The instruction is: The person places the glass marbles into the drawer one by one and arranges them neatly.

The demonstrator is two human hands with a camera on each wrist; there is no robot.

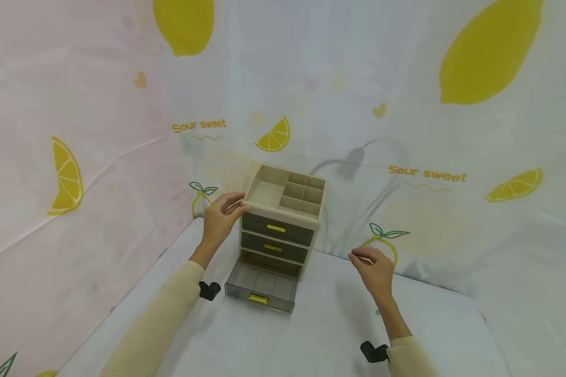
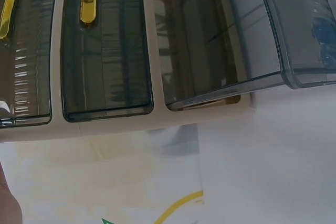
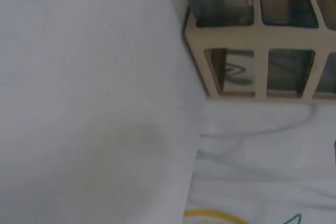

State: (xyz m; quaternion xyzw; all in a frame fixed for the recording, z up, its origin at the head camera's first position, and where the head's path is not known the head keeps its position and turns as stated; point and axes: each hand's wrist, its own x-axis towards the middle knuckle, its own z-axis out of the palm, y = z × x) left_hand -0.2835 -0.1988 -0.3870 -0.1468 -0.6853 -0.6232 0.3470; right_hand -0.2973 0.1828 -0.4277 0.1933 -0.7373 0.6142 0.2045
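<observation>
A beige desktop drawer organizer (image 1: 283, 209) stands on the white surface, its top divided into several compartments. Two upper smoky drawers with yellow handles are closed; the bottom drawer (image 1: 264, 285) is pulled out, and I see nothing lying in it. My left hand (image 1: 220, 217) holds the organizer's upper left front corner, thumb toward the front. The left wrist view shows the drawer fronts (image 2: 107, 61) close up. My right hand (image 1: 373, 268) hovers right of the organizer, apart from it, fingers loosely bent with fingertips close together; no held thing is discernible.
A lemon-printed cloth backdrop (image 1: 339, 125) rises behind the organizer and along the left side. The white tabletop (image 1: 330, 335) extends in front and to the right. Shadows fall on the backdrop. Black wrist-worn pieces (image 1: 209, 290) show at both wrists.
</observation>
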